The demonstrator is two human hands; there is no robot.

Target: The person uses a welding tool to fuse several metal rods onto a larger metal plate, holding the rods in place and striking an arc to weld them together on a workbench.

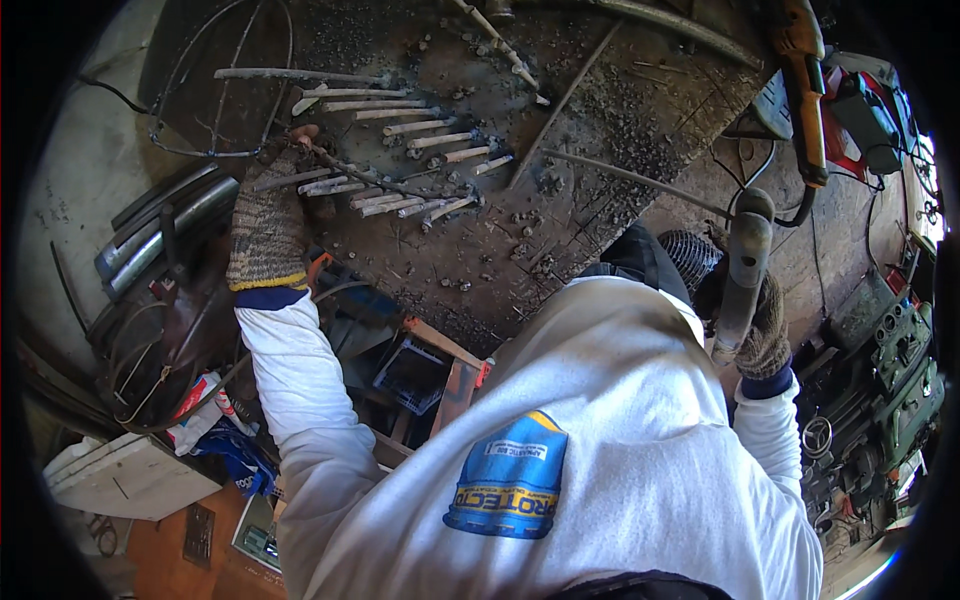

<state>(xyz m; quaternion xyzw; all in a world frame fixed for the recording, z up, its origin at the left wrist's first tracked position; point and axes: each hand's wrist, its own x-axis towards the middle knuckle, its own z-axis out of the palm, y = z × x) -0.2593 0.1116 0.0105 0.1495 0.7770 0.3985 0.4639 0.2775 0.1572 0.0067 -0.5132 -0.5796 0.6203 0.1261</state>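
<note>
My left hand point(268, 222), in a brown knit work glove with a yellow cuff, is at the left edge of the dark metal worktable point(585, 215). Its fingers close on the end of a thin curved metal rod point(365, 178). Beside it lie two rows of short metal bars point(395, 114), roughly parallel. At the right, my gloved right hand point(765, 335) wraps round a worn grey welding electrode holder point(748, 250). From its head a long thin welding electrode point(640, 181) reaches left over the table, its tip apart from the bars.
Dark grit and scraps cover the table. An orange power tool point(800, 90) lies at the far right edge. A bent wire frame point(215, 152) and metal tubes point(165, 228) are at the left. A crate point(415, 372) sits below the table; green machinery point(900, 370) stands right.
</note>
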